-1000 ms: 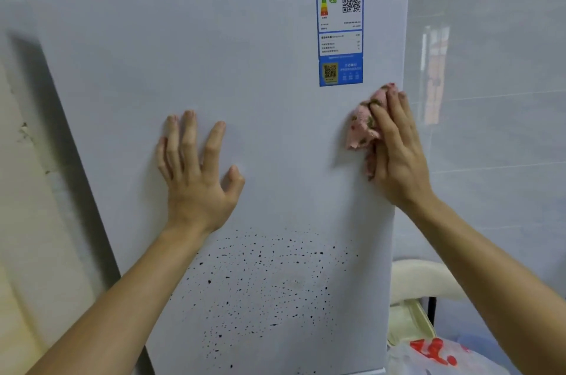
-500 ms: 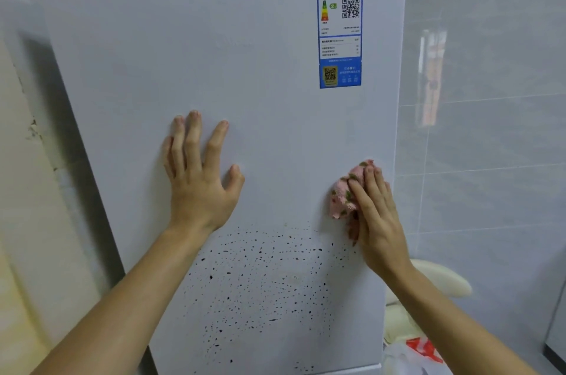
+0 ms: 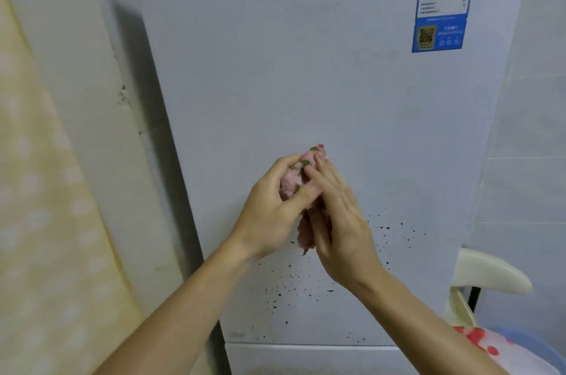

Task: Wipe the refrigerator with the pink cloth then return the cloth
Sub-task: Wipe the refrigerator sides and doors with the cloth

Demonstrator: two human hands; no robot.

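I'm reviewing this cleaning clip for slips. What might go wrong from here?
1. The pink cloth, bunched between the left hand and right hand, may only smear the black specks on the refrigerator door.
2. Its loose end hangs under the hands and might slip free.
3. Wiping upward might catch the blue label at its edge.

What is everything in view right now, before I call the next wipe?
refrigerator: one, white, centre
black specks: many, black, lower door
label: one, blue and white, door's upper right
pink cloth: one, pink with green spots, between both hands
tiled wall: one, pale grey, right
chair: one, cream, lower right
bag: one, white with red print, bottom right corner
patterned surface: one, yellow, left edge
left hand: one, grips cloth's left side
right hand: one, fingers over cloth, thumb hidden
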